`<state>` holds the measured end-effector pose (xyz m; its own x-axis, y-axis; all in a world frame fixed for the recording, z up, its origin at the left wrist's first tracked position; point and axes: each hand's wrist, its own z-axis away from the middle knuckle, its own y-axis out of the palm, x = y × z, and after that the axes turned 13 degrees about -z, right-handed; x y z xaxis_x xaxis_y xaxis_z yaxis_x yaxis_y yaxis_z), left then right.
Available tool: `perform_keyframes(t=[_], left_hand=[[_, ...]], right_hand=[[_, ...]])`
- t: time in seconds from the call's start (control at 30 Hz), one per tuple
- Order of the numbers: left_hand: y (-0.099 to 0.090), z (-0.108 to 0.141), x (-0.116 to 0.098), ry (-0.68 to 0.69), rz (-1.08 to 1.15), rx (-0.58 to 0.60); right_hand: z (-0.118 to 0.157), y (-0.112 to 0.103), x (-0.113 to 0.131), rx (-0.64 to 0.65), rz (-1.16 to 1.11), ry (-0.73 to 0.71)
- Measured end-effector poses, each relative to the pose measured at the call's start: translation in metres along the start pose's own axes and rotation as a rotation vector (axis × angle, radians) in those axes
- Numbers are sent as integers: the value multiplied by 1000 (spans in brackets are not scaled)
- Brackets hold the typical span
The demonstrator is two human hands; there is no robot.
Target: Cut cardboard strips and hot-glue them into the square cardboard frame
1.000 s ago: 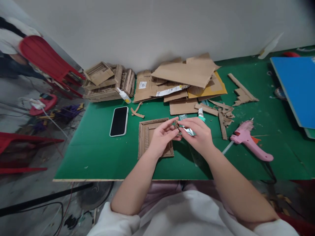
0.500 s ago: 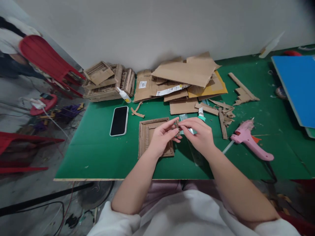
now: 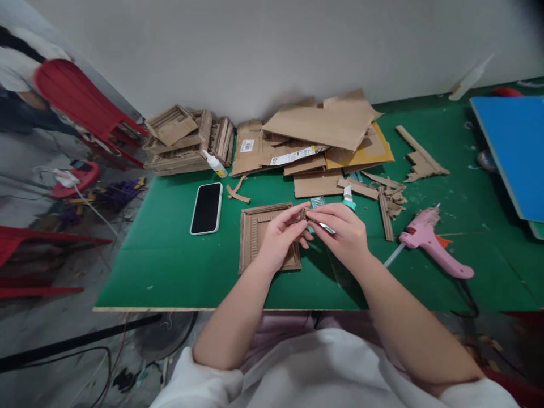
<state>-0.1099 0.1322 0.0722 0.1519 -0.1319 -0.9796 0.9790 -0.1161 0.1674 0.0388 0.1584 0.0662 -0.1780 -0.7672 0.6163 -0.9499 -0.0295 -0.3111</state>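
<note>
Between my two hands is a small strip of corrugated cardboard [image 3: 304, 214], its fluted edge showing. My left hand [image 3: 283, 232] pinches it between thumb and fingers. From the right, my right hand [image 3: 342, 226] grips the same strip with its fingertips, which partly cover it. Below my left hand lies a square cardboard frame [image 3: 249, 241] with ridged strips along its inside; the hand hides its right part. A clear ruler [image 3: 317, 202] lies partly under my right hand, and a cutter with a teal part [image 3: 348, 195] is just beyond it.
A phone [image 3: 206, 208] lies left of the frame. Behind are stacked cardboard frames [image 3: 182, 141], a glue bottle [image 3: 216, 164] and cardboard sheets [image 3: 318, 124]. Cardboard scraps [image 3: 386, 212] and a pink glue gun [image 3: 433, 243] are at right, near a blue board [image 3: 514, 153]. A person sits far left.
The fingers of my right hand have shifted slightly around the cardboard strip, which has turned a little. Everything on the table stays where it was.
</note>
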Motion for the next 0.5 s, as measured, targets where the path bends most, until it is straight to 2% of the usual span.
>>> perform_keyframes(t=[0.5], left_hand=[[0,0,3,19,29,-21]], right_hand=[[-3,1,3,-37,-29,-13]])
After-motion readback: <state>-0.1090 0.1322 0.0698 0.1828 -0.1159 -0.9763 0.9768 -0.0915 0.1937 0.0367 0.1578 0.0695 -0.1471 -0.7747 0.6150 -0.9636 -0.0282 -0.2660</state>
